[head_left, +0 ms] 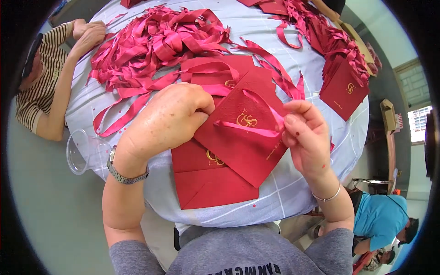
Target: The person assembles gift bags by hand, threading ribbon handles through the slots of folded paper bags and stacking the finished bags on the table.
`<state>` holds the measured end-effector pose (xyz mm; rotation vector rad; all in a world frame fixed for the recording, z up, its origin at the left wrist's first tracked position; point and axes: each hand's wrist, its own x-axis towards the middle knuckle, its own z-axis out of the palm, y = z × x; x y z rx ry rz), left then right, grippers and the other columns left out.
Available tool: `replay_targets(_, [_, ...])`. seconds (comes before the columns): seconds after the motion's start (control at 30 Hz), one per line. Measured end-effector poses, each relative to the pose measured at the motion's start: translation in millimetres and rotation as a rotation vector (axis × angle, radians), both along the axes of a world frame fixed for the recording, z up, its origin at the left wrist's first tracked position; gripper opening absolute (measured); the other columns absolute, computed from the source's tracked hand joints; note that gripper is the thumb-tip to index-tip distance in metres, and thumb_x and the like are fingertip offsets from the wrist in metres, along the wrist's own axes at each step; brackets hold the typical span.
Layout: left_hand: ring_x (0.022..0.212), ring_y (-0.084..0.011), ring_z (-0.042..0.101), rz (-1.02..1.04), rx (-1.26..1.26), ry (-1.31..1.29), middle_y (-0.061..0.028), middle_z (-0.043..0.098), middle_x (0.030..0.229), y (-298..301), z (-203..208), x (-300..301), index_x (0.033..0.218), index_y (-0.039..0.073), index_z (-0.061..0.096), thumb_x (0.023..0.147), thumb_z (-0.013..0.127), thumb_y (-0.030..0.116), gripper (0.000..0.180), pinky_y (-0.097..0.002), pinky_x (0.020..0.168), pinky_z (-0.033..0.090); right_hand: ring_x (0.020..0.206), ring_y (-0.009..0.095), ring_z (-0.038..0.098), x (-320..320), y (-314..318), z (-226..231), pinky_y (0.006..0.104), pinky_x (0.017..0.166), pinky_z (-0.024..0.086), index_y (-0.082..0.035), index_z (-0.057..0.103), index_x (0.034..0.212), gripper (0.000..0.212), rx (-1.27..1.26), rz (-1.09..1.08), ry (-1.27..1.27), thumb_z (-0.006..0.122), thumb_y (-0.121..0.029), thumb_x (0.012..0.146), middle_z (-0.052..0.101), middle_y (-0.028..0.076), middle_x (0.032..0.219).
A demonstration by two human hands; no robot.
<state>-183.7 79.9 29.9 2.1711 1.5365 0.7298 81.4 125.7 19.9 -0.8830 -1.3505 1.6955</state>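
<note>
A flat red paper gift bag (250, 153) with a gold emblem lies tilted before me, over several other red bags (217, 188) on the table. A pink ribbon handle (250, 129) loops across its front. My right hand (306, 137) is closed at the bag's right side, pinching the loop of that ribbon between thumb and fingers. At the bag's upper left edge my left hand (167, 120) is closed, thumb against forefinger; it seems to grip the edge of the bag, though its fingertips are partly hidden.
A big heap of pink ribbons (156, 43) covers the table's far left. Finished-looking red bags with ribbons (341, 85) are stacked far right. A clear plastic cup (80, 151) lies at the left edge of the pale checked tablecloth (275, 201). A person in stripes (50, 78) sits left.
</note>
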Motion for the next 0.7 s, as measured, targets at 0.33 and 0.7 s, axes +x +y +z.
replay_targets(0.33, [0.071, -0.0286, 0.064, 0.117, -0.133, -0.188, -0.0166, 0.065, 0.078, 4.9, 1.0, -6.0, 0.082, -0.003, 0.066, 0.072, 0.060, 0.000, 0.012, -0.0351, 0.066, 0.051, 0.067, 0.004, 0.056, 7.9, -12.7, -24.4, 0.0188, 0.063, 0.048, -0.001, 0.043, 0.128, 0.044, 0.061, 0.147, -0.229, 0.060, 0.004, 0.088, 0.059, 0.010, 0.121])
replay_targets(0.7, [0.071, -0.0251, 0.064, -0.001, -0.105, -0.196, -0.0138, 0.066, 0.078, 10.5, -5.3, -15.0, 0.081, -0.002, 0.067, 0.071, 0.062, -0.002, 0.012, -0.0333, 0.067, 0.051, 0.111, 0.026, 0.057, -10.0, -23.8, -19.2, 0.0363, 0.084, 0.047, -0.010, 0.065, 0.119, 0.045, 1.470, 0.357, -0.793, 0.057, -0.012, 0.074, 0.062, 0.008, 0.121])
